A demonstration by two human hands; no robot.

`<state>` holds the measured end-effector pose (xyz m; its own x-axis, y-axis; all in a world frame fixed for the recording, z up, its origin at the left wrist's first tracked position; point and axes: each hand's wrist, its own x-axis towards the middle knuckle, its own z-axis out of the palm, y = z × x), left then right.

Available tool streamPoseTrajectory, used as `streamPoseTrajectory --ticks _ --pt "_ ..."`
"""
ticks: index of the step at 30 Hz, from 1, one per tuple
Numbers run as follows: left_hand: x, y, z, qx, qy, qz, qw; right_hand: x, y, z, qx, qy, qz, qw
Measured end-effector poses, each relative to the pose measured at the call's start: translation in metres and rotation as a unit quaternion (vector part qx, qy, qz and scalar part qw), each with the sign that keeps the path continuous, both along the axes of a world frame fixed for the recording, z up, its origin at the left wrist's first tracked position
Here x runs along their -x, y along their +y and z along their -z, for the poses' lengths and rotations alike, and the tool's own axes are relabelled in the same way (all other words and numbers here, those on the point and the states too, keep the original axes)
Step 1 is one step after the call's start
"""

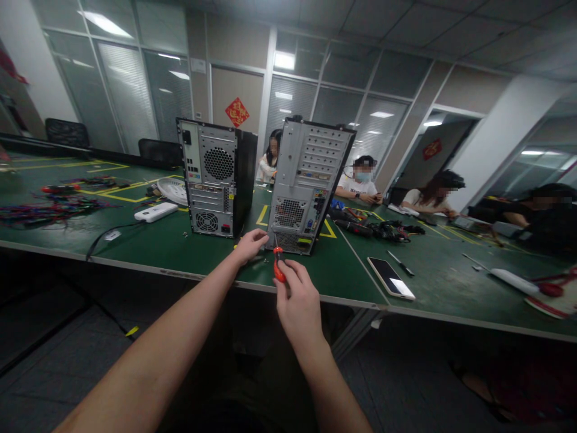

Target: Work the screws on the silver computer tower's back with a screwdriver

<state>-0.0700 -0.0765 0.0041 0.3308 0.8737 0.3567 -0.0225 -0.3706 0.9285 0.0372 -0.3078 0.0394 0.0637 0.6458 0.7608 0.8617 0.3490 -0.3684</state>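
Note:
My right hand (300, 297) is closed around the red and black handle of a screwdriver (279, 264). Its thin shaft points up at the lower left rear corner of a grey computer tower (292, 174). Against that same corner, my left hand (252, 246) has its fingers drawn together beside the screwdriver's tip; whatever they pinch is hidden. Small screws (265, 260) lie on the table just below the tower. A second, black-sided computer tower (211, 192) stands upright to the left, its back panel facing me.
On the green table (342, 276) lie a phone (390, 278), a pen (400, 263) and black cables (387, 230) to the right. Leftward are a white power strip (155, 212), a white dish (172, 190) and coloured wires (49, 207). Several people sit across the table.

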Motion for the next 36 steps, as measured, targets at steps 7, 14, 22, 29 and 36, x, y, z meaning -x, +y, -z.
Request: streamPoseTrajectory --ticks 7,14,22,29,36 --pt "0.0010 -0.0021 -0.0011 -0.008 0.004 -0.001 1.000 -0.0004 0.0015 0.0018 0.005 0.052 -0.005 0.999" --pt "0.0002 -0.0007 -0.0008 0.004 0.000 -0.001 1.000 -0.0017 -0.0010 0.0000 -0.004 -0.016 0.000 1.000" --pt "0.0008 -0.0014 -0.0009 -0.008 0.006 -0.005 1.000 0.0011 -0.0032 -0.0032 0.012 -0.016 -0.012 1.000" --pt "0.0008 0.0000 0.0000 -0.006 0.001 0.000 1.000 0.0017 0.0002 0.0006 -0.015 0.056 0.001 0.998" --pt "0.0002 0.0018 0.0016 -0.003 -0.001 0.002 1.000 -0.0001 -0.0010 -0.0005 -0.018 0.021 -0.013 1.000"
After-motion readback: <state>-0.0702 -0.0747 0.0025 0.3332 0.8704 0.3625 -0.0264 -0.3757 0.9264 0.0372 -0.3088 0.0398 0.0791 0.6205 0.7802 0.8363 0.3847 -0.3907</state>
